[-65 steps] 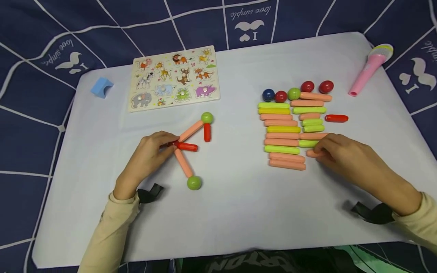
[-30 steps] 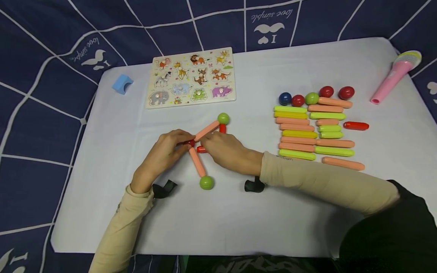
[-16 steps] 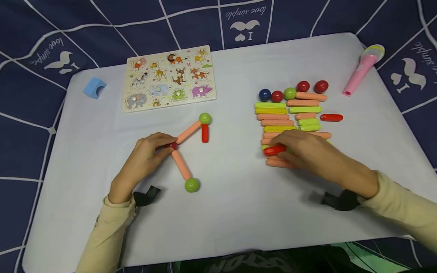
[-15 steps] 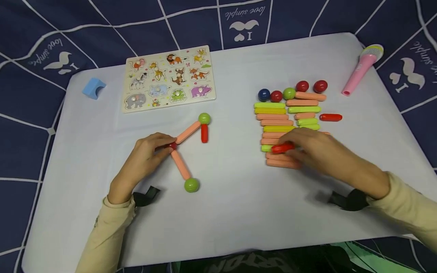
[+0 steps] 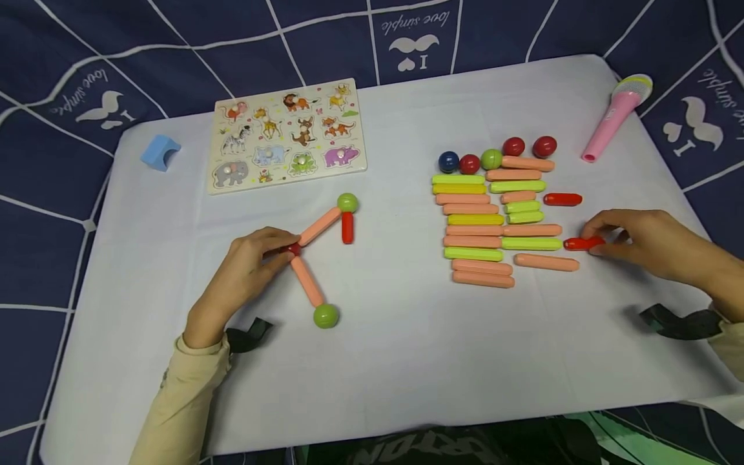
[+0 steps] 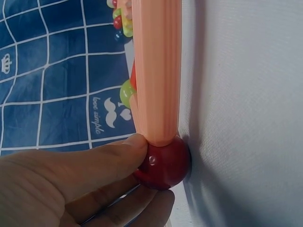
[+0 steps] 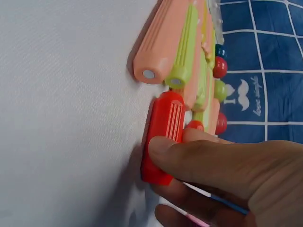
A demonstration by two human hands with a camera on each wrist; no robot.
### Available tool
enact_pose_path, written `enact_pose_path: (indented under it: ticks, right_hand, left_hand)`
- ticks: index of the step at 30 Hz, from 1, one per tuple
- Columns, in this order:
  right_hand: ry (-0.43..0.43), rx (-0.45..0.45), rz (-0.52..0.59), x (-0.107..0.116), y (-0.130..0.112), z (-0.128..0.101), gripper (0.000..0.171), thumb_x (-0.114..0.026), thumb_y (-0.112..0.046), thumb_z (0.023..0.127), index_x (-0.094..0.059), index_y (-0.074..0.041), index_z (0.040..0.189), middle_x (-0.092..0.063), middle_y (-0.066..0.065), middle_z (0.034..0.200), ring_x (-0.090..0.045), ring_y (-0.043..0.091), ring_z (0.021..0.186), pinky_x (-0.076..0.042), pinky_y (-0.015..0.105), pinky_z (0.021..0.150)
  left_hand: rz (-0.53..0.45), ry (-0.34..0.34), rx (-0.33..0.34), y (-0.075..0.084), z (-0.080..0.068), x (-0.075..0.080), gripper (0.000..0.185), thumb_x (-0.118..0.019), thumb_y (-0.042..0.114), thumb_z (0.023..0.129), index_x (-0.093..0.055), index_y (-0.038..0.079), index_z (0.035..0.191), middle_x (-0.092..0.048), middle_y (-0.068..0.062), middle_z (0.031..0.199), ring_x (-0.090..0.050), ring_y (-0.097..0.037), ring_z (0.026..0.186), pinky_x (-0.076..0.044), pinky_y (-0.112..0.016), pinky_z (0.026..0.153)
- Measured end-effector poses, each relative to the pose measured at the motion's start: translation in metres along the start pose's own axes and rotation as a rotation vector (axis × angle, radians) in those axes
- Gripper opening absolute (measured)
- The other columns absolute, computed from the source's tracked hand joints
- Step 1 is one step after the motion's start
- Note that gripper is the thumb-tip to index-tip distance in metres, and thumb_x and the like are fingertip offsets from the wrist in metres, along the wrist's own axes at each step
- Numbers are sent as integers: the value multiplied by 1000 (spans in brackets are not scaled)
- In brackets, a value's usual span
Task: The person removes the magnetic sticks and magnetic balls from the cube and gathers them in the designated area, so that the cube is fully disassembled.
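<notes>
- White desk lies over a navy cloth.
- Rows of sticks sit right of centre.
- Left hand rests low, grip pinching the red ball joining two peach sticks.
- Right hand reaches leftward, grip clamped on a short red stick just beside the rows.

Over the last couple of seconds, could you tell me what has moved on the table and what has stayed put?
The right hand pulled the short red stick off the ball joint and carried it right, past the stick pile; it holds the stick at the pile's right edge. The left hand still pinches the red ball. The puzzle board, blue block and pink microphone are unmoved.
</notes>
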State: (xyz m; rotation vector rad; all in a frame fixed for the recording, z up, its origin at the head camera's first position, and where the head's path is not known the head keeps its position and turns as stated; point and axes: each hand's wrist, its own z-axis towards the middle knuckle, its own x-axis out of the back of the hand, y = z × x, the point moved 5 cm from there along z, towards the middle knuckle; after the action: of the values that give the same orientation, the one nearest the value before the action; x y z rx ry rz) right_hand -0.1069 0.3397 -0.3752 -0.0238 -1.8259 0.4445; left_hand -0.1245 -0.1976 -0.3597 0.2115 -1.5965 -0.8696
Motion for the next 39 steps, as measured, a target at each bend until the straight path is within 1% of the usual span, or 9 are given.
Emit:
enact_pose_path:
  ticks: [5, 10, 13, 17, 20, 23, 25, 30, 39]
  right_hand:
    - [36, 7, 17, 6, -24, 4, 31, -78, -3, 81, -69, 0, 110, -67, 19, 106, -60, 33, 93, -55, 51, 75]
    - [153, 195, 106, 15, -119, 31, 30, -77, -11, 85, -70, -3, 113, -69, 9, 103, -63, 22, 87, -55, 39, 71]
    - [87, 257, 172, 5, -183, 60, 35, -75, -17, 88, -67, -2, 119, -68, 9, 101, -61, 20, 86, -54, 35, 74]
    - [-25, 261, 211, -17, -249, 105, 43, -72, -24, 91, -64, 2, 124, -67, 12, 100, -59, 23, 87, -54, 33, 77]
    - [-73, 233, 213, -31, -279, 133, 34, -69, -28, 92, -69, 3, 107, -63, 11, 83, -57, 21, 72, -48, 27, 61]
    - [-84, 205, 193, -41, -295, 151, 29, -66, -30, 94, -66, -3, 83, -51, 5, 66, -49, 17, 55, -33, 23, 47]
    - [-68, 201, 170, -45, -300, 157, 30, -65, -30, 95, -62, -7, 77, -47, 3, 62, -47, 15, 49, -31, 22, 44]
    - [-20, 210, 127, -47, -305, 160, 22, -62, -21, 96, -61, -8, 79, -55, 5, 67, -53, 17, 54, -41, 25, 44]
    - [-32, 242, 105, -50, -306, 158, 7, -63, -6, 88, -64, -2, 82, -57, 8, 70, -54, 17, 54, -46, 27, 43]
  left_hand:
    - [-6, -4, -8, 1, 1, 0, 27, -69, -3, 89, -70, -2, 116, -68, -13, 113, -63, -29, 107, -53, -46, 87]
    - [-8, -1, 1, 0, -1, 1, 27, -69, -3, 89, -70, -3, 116, -68, -13, 114, -63, -28, 108, -53, -46, 88]
    - [-7, 1, 10, -2, -2, 2, 28, -68, -3, 89, -70, -3, 117, -68, -13, 114, -63, -28, 108, -53, -46, 89]
    - [-18, -5, 26, -2, -2, 0, 28, -69, -4, 89, -70, -3, 117, -68, -13, 114, -63, -28, 109, -52, -47, 90]
    - [-24, -13, 33, 0, -1, -1, 28, -68, -3, 89, -70, -3, 117, -68, -14, 113, -63, -29, 109, -52, -46, 90]
    - [-15, -21, 34, 2, 0, -1, 28, -68, -3, 90, -69, -3, 117, -68, -14, 113, -63, -29, 109, -53, -46, 91]
    - [-2, -24, 31, 4, 0, 0, 28, -69, -3, 89, -70, -3, 117, -68, -13, 113, -63, -28, 108, -53, -45, 90]
    - [18, -24, 26, 6, 3, 0, 29, -70, -4, 88, -70, -3, 117, -68, -13, 114, -63, -28, 109, -53, -45, 89]
    - [17, -17, 33, 5, 2, 0, 26, -69, -4, 89, -70, -4, 115, -68, -14, 114, -63, -30, 110, -53, -45, 91]
